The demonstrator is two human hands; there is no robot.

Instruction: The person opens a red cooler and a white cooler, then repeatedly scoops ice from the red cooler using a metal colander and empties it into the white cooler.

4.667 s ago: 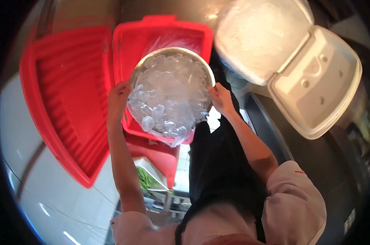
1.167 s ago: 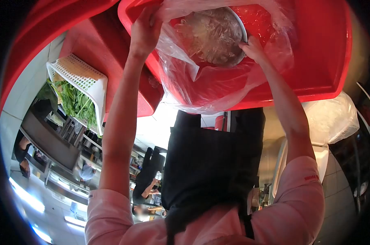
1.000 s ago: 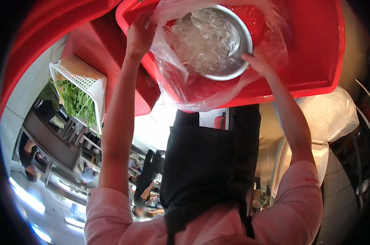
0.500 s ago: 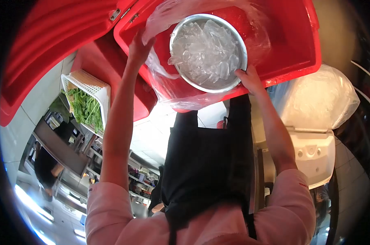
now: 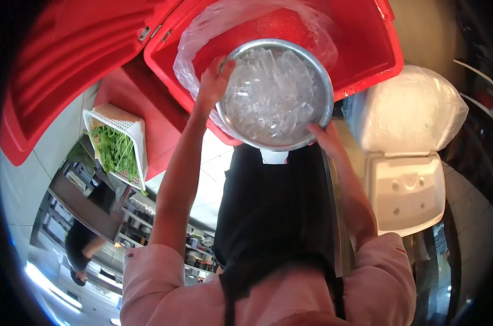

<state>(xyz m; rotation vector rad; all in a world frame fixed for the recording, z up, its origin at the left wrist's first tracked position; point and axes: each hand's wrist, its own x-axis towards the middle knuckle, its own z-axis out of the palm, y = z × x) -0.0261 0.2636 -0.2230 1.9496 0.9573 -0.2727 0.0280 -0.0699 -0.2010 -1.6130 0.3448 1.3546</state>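
A round metal colander [image 5: 327, 103] full of clear ice pieces [image 5: 271, 92] is between my hands, in front of my dark apron. My left hand [image 5: 215, 81] grips its left rim, thumb over the edge. At the lower right rim, my right hand [image 5: 327, 138] holds on with the thumb inside and the fingers hidden underneath. Behind the colander, a clear plastic bag [image 5: 189, 46] lies spread inside a red cooler box [image 5: 360, 43].
The red lid [image 5: 67, 65] stands open at left. Below it is a white basket [image 5: 140, 141] of green leafy stems [image 5: 113, 149]. On the right stand a plastic-wrapped pale bundle [image 5: 404, 108] and a white lidded container [image 5: 404, 193]. Another person [image 5: 80, 244] is in the background at lower left.
My left hand has let go of the plastic bag and taken the colander's left rim. The colander has come nearer to my body, out over the cooler's front edge.
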